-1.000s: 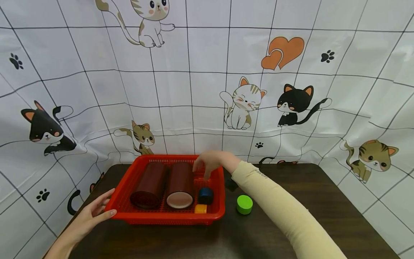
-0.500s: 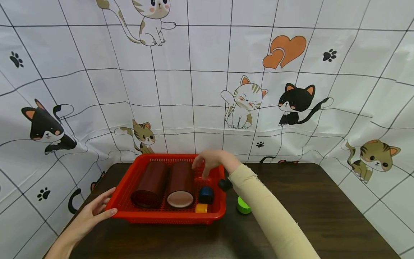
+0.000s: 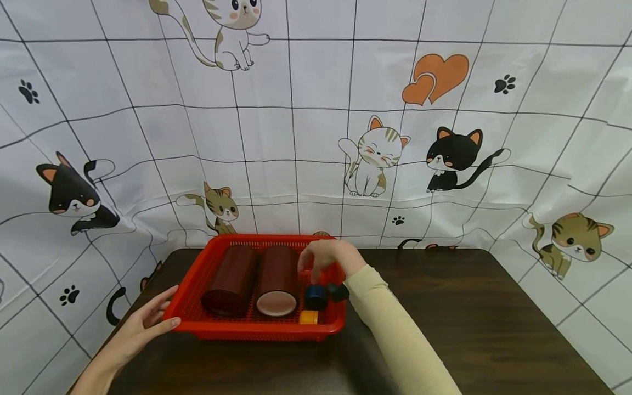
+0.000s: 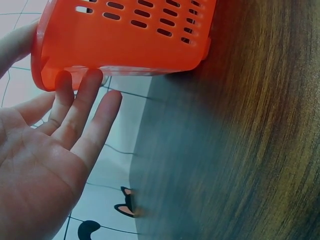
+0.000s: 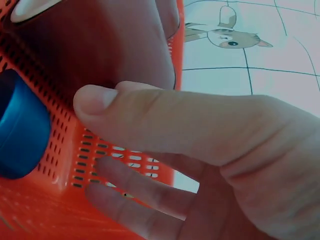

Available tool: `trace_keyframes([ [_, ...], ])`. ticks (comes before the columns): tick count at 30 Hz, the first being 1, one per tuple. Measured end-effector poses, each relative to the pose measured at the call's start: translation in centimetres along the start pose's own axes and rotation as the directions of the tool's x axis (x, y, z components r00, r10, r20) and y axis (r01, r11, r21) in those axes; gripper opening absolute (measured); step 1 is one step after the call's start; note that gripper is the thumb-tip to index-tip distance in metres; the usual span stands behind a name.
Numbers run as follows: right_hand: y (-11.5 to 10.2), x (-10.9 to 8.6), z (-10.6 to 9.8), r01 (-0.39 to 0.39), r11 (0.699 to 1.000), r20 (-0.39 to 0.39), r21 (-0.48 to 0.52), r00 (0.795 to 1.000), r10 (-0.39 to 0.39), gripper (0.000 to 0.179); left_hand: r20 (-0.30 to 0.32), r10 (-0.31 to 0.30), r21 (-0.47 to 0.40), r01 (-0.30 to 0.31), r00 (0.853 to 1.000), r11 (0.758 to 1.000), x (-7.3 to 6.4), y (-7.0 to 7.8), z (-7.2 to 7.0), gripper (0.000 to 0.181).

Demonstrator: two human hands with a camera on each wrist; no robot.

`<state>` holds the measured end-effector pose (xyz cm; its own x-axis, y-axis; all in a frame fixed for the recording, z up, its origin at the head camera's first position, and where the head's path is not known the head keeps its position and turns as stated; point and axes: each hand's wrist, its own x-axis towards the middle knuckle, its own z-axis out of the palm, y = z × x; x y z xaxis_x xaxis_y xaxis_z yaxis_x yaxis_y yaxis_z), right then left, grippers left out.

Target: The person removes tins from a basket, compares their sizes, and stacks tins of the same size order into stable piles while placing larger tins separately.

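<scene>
the red basket sits low in the head view, left of centre, on a dark wooden table. at its left edge the left hand touches the near-left corner of the rim, fingers nearly straight and spread, thumb along the front; the left wrist view has fingertips against the outside of the lip, at upper left. inside lie two brownish-red cylinders side by side: the left cylinder shows a dark end, the right cylinder a pale one. the right hand hangs over the basket's right side, fingers bent loosely downward, thumb apart from the two lower fingers in the right wrist view; whether it touches the right cylinder i cannot tell. below it, at the basket's lower right, a blue round piece lies just beyond a yellow piece
</scene>
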<state>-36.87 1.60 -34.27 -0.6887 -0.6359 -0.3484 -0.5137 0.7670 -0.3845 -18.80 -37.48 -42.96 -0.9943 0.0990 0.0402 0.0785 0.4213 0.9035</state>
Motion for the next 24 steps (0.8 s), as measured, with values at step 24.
trace_keyframes([
  [24,0.0,1.1,2.1,-0.007,0.988,0.177,-0.156,0.984,0.035,0.047,-0.018,-0.032,0.03,0.032,0.999,0.999,0.1,0.1,0.2,0.071],
])
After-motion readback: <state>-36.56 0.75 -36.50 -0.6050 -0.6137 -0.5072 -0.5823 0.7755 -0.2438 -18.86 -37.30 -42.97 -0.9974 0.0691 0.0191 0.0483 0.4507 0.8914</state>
